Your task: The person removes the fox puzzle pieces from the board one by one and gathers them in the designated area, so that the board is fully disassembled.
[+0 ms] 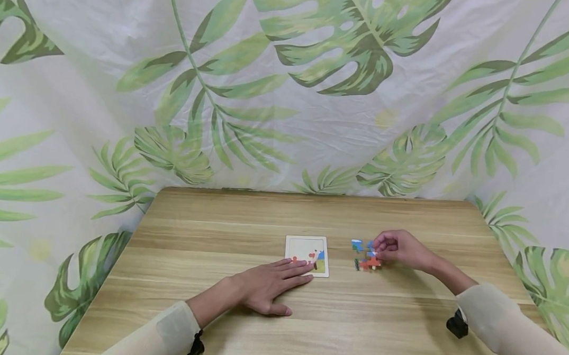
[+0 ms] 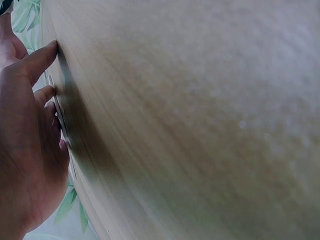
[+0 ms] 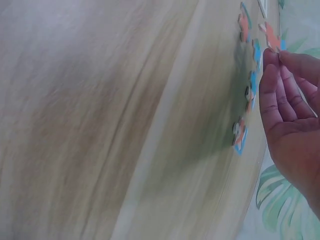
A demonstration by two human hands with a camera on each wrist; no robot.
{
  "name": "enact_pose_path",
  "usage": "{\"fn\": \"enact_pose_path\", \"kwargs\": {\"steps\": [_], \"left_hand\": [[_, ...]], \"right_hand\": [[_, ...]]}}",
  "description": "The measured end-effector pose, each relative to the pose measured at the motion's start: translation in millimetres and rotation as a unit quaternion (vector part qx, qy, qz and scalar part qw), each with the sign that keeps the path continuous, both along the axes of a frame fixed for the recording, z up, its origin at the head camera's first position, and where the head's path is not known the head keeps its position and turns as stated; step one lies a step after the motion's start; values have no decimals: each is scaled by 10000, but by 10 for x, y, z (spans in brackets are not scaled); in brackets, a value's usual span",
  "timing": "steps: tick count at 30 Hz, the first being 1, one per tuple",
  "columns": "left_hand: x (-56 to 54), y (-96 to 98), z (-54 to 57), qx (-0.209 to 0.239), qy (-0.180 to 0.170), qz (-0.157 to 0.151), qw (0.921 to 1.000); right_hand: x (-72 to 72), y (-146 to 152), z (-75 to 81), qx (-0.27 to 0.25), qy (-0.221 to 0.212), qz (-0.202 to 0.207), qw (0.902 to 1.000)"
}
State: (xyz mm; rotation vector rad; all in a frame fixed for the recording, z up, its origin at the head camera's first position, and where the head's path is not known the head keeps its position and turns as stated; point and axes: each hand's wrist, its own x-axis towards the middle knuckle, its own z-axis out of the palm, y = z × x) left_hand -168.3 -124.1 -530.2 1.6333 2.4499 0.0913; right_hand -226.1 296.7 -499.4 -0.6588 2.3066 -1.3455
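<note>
A white-bordered puzzle board (image 1: 305, 241) lies on the wooden table, with part of a coloured picture along its right and lower parts. My left hand (image 1: 272, 284) rests with spread, straight fingers over the board's lower edge, thumb out on the table. To the right of the board, my right hand (image 1: 402, 250) pinches an orange and blue jigsaw piece (image 3: 272, 37) between thumb and fingertips. The held piece is raised off the tabletop in the right wrist view. Just beside that hand lie several loose jigsaw pieces (image 1: 366, 263), blue, green and red.
The wooden table (image 1: 206, 222) reaches back to a leaf-patterned cloth (image 1: 315, 126) hanging behind it. A small black device (image 1: 457, 324) sits under the right sleeve cuff, and another black device (image 1: 196, 346) under the left.
</note>
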Motion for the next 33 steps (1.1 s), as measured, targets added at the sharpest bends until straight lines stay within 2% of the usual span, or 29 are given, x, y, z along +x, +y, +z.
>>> {"fn": "enact_pose_path", "kwargs": {"steps": [12,22,33], "left_hand": [[2,0,11,-7,14,-7,10000],[4,5,12,-11,106,-27,9999],[11,9,-5,-72,216,29,9997]], "right_hand": [[60,105,-23,172,125,37,9998],[69,122,-48,582,374,-102,9976],[78,112,-69,925,876,26,9919]]}}
